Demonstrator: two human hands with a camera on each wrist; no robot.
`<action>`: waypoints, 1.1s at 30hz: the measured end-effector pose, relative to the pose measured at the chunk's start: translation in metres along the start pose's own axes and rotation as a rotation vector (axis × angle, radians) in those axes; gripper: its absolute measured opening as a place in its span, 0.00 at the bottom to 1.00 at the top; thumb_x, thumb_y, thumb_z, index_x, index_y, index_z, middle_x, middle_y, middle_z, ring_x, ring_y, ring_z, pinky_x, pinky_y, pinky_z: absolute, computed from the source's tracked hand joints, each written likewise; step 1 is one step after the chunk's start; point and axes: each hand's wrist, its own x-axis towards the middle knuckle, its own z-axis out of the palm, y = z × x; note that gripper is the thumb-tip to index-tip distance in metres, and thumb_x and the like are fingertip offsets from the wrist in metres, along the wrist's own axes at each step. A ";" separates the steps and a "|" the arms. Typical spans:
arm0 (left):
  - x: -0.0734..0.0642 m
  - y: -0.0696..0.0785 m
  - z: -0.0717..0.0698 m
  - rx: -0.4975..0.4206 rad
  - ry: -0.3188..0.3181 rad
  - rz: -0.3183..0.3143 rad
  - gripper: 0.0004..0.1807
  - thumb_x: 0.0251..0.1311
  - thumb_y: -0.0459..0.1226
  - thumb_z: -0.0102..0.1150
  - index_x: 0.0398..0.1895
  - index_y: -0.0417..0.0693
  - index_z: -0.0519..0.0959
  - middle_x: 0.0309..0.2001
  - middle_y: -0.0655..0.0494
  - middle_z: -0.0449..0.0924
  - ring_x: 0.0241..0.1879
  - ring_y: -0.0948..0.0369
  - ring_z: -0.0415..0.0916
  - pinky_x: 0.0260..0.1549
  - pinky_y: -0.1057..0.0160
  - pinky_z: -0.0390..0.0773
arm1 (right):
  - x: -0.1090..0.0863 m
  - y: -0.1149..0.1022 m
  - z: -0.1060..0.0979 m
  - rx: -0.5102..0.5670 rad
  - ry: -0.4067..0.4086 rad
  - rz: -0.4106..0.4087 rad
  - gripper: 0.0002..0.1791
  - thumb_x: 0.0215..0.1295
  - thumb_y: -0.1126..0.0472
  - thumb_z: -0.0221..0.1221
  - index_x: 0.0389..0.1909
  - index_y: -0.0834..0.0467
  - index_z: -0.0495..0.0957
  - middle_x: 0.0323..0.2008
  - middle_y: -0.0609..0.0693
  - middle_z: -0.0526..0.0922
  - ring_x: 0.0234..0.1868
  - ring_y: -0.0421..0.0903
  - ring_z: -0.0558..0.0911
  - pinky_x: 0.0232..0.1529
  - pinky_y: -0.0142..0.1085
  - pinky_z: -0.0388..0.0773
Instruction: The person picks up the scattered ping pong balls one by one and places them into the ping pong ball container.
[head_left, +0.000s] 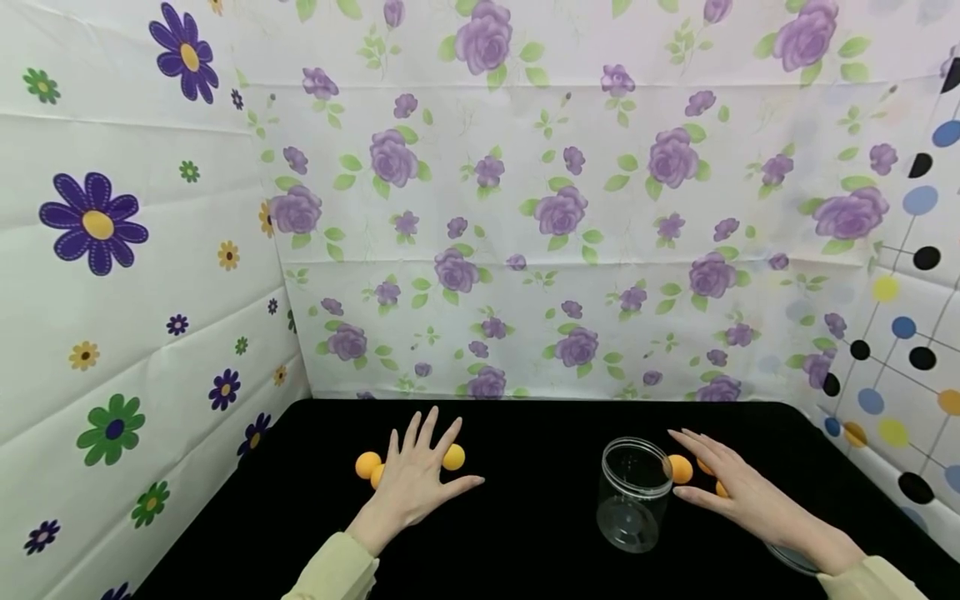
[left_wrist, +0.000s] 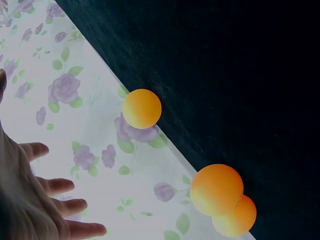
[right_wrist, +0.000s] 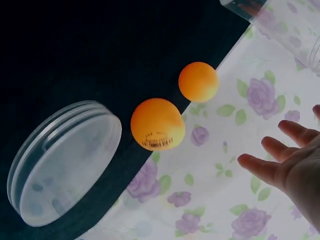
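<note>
Over the black tabletop [head_left: 525, 508], your left hand [head_left: 412, 479] and right hand [head_left: 757, 500] were apart, fingers extended, gripping nothing visible, the clear jar [head_left: 630, 525] between them, orange ping-pong balls [head_left: 368, 465] left and right: seemingly a reach, calling next for curled fingers.

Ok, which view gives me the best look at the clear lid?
The right wrist view: the clear lid lies uncovered there, its whole outline in frame. The head view shows only part of its edge, the rest hidden behind the right forearm. The left wrist view doesn't show it.
</note>
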 end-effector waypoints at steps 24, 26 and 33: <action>-0.001 -0.020 -0.006 -0.156 0.107 -0.081 0.45 0.51 0.67 0.46 0.66 0.47 0.60 0.63 0.45 0.57 0.60 0.44 0.54 0.52 0.43 0.59 | 0.010 -0.004 0.021 0.295 -0.003 -0.006 0.33 0.64 0.63 0.55 0.68 0.55 0.52 0.61 0.62 0.60 0.57 0.61 0.64 0.44 0.53 0.69; -0.001 -0.021 -0.007 -0.186 0.117 -0.098 0.44 0.52 0.65 0.48 0.65 0.46 0.61 0.63 0.45 0.58 0.60 0.44 0.55 0.51 0.43 0.60 | 0.011 -0.004 0.023 0.314 -0.007 -0.010 0.34 0.64 0.64 0.54 0.68 0.54 0.52 0.62 0.62 0.60 0.58 0.60 0.63 0.45 0.53 0.68; -0.003 -0.027 -0.008 -0.257 0.121 -0.190 0.45 0.49 0.67 0.48 0.64 0.48 0.63 0.63 0.46 0.58 0.60 0.46 0.55 0.48 0.40 0.61 | 0.012 -0.004 0.027 0.385 -0.029 -0.069 0.34 0.65 0.67 0.52 0.69 0.54 0.49 0.62 0.66 0.57 0.58 0.65 0.59 0.44 0.61 0.63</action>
